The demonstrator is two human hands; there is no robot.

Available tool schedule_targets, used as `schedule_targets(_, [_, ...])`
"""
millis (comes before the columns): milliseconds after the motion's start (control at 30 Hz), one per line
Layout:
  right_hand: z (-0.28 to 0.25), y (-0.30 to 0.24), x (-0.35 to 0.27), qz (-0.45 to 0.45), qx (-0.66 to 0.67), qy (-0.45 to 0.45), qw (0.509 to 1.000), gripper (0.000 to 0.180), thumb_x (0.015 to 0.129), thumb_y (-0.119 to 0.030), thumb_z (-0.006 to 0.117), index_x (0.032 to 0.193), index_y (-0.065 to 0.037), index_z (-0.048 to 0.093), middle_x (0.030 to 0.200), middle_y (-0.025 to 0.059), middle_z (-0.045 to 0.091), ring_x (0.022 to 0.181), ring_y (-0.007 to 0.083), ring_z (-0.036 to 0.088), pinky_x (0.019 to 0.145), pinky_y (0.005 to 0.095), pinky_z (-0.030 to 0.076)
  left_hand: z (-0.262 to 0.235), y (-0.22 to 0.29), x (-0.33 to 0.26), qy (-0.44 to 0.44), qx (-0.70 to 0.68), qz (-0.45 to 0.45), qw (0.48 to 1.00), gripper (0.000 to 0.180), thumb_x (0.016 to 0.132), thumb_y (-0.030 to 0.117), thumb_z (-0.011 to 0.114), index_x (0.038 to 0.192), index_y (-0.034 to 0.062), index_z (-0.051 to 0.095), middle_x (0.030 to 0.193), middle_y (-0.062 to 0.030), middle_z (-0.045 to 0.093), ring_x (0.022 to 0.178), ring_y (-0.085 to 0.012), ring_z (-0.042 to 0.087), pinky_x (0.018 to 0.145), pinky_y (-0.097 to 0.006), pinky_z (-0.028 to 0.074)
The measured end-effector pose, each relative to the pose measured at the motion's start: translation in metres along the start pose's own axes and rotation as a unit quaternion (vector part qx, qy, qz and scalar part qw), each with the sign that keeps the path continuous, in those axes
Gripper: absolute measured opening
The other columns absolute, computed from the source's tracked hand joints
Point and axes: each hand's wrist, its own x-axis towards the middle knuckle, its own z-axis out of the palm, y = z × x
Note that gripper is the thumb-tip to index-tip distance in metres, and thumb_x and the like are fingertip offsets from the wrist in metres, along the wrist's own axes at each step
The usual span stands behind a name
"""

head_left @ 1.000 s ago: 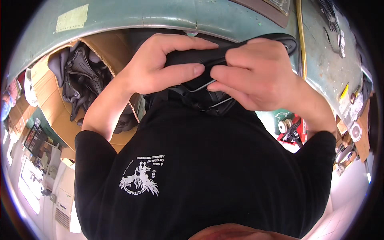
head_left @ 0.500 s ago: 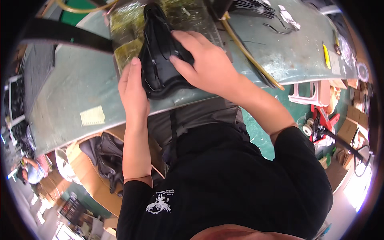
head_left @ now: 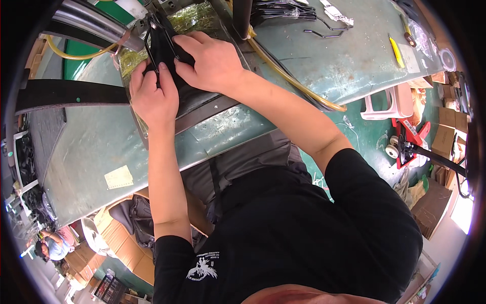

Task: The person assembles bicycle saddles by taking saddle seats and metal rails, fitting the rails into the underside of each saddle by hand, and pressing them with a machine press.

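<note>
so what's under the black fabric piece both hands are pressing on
Under the black fabric piece lies a clear yellowish plastic sheet on the worn green metal table. The left hand and right hand cover its middle, so whatever is directly beneath is hidden.

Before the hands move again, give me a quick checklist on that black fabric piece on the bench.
1. Left hand flat on the black fabric piece: ok.
2. Right hand gripping the fabric's upper part: ok.
3. Fabric lying on the shiny plastic-covered plate of the worn green metal bench: ok.
4. Yellow rubber hose apart from both hands: ok, it runs behind the right forearm.
5. Fabric edge aligned under the metal fitting at the top: cannot tell, the fingers hide it.
6. Black wire hangers away from the work spot: ok.
</note>
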Motion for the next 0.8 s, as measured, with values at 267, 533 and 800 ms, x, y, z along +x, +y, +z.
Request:
schedule_targets(267, [-0.017,-0.003,-0.007,0.065,0.067,-0.064,0.994,0.069,0.091,-0.045,0.076,0.135,0.004,0.059,0.114,0.0259,0.071,0.106,0.0427,0.069,0.09,0.0464,0.057,-0.016,0.019,-0.012,0.01,-0.047,-0.051,0.998,0.041,0.088,0.019,0.08,0.119,0.001,0.061,0.138,-0.0237,0.058,0.124,-0.0451,0.058,0.105,-0.051,0.047])
schedule_targets(533, [-0.081,-0.009,-0.013,0.206,0.311,-0.201,0.906,0.065,0.094,-0.025,0.069,0.151,-0.001,0.047,0.135,0.0256,0.063,0.12,0.0363,0.067,0.106,0.0416,0.051,-0.043,0.009,0.0,-0.123,-0.151,-0.266,0.944,0.044,0.08,0.009,0.07,0.123,-0.0012,0.068,0.101,-0.0141,0.074,0.093,-0.0252,0.071,0.088,-0.035,0.055])
schedule_targets(800, [-0.132,0.031,-0.073,0.064,0.129,-0.13,0.981,0.069,0.08,-0.009,0.08,0.143,-0.002,0.053,0.136,0.0169,0.061,0.128,0.0323,0.058,0.11,0.0442,0.045,-0.093,0.065,-0.002,-0.317,-0.649,-0.421,0.549,0.041,0.102,0.019,0.069,0.133,-0.0055,0.06,0.119,-0.0137,0.072,0.099,-0.0184,0.07,0.091,-0.031,0.056])
